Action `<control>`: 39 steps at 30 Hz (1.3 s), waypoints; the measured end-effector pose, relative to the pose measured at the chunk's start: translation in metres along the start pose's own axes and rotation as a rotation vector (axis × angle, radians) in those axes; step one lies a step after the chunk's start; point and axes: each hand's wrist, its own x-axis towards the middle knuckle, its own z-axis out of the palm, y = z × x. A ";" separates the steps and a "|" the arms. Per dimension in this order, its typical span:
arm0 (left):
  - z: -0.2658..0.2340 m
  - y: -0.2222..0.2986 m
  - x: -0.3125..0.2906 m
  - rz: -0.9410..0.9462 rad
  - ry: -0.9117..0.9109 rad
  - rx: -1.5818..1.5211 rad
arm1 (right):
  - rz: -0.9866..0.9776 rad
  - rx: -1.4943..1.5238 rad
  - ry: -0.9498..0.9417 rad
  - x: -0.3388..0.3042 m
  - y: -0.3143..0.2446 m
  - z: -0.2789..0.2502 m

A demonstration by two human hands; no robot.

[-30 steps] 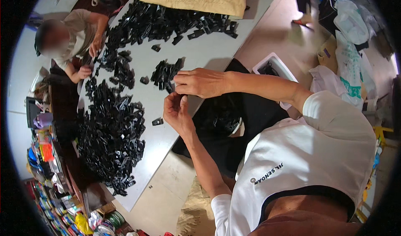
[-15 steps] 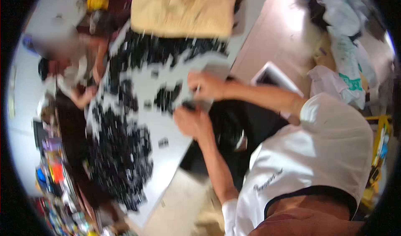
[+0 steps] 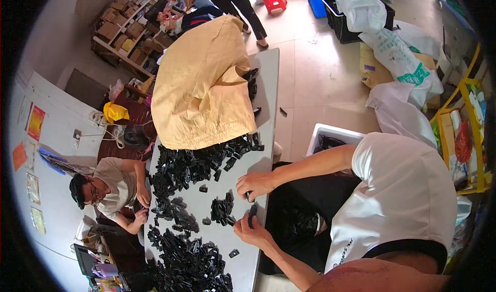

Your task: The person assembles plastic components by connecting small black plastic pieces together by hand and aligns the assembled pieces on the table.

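My left hand (image 3: 253, 232) is at the near edge of a long white table (image 3: 248, 263), closed around a small, elongated black plastic part (image 3: 252, 214). Just above it in the picture, my right hand (image 3: 257, 184) has its fingers bent down on another small black part (image 3: 250, 195), mostly covered by the fingers. The two hands are apart. Beside them lies a small heap of similar black parts (image 3: 222, 209). Larger piles of black parts (image 3: 191, 263) spread along the table's far side. A few single pieces (image 3: 234, 253) lie between.
A big tan cloth sack (image 3: 201, 85) rests on the table among the parts. Opposite me a seated person (image 3: 116, 188) works with both hands at the table edge. Black material (image 3: 294, 204) covers my lap. A white box (image 3: 336, 134) stands beside me; bags and crates lie beyond.
My view has swung and sharpened, showing more of the room. My hands stay by the table's near edge, with the black part in my left hand now clearly visible.
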 end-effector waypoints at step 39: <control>0.003 -0.014 0.003 -0.061 0.114 -0.119 | -0.291 -0.061 -0.410 0.031 -0.023 0.005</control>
